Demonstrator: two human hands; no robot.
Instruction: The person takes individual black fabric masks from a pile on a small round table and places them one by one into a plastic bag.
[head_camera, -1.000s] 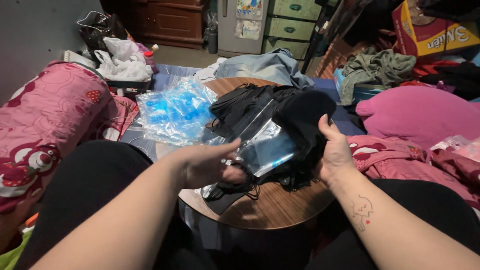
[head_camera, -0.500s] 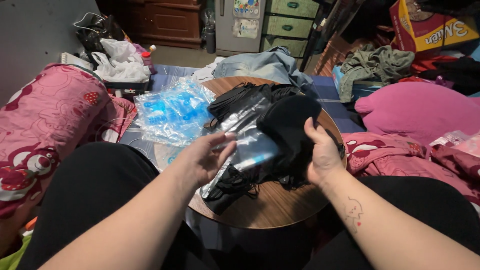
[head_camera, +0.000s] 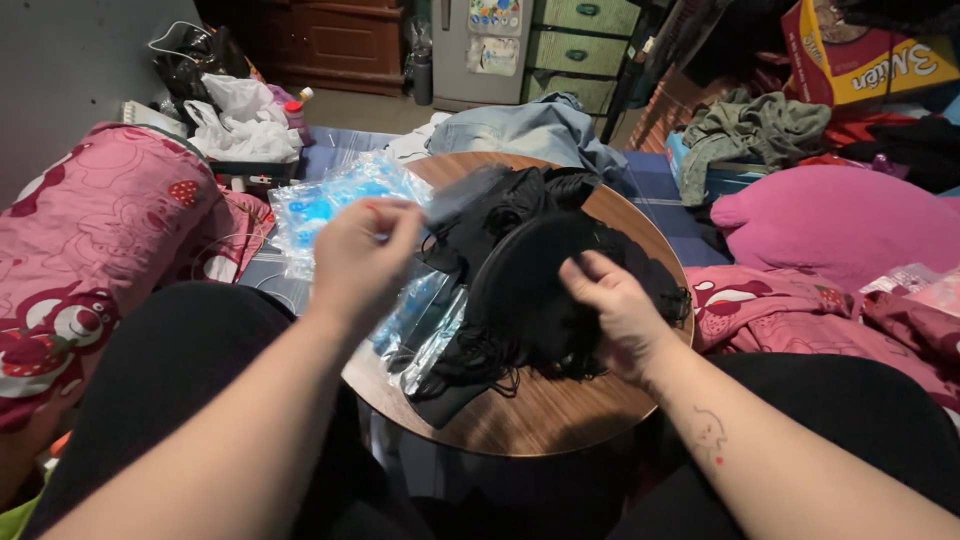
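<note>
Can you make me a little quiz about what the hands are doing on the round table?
1. True or false: the right hand rests on the pile of black items.
2. What does the left hand lift: (a) a clear plastic bag, (b) a red bottle, (c) a pillow?
3. What shape is the wooden table?

Key: 1 true. 2 a. 3 round.

A heap of fabric items (head_camera: 545, 280) is piled on the counter (head_camera: 560, 420), with clear plastic bags (head_camera: 330, 205) spread at its left edge. A bolster (head_camera: 90, 250) is laid further left, a pillow (head_camera: 850, 215) to the right, and what may be folded jeans (head_camera: 535, 130) behind.
</note>
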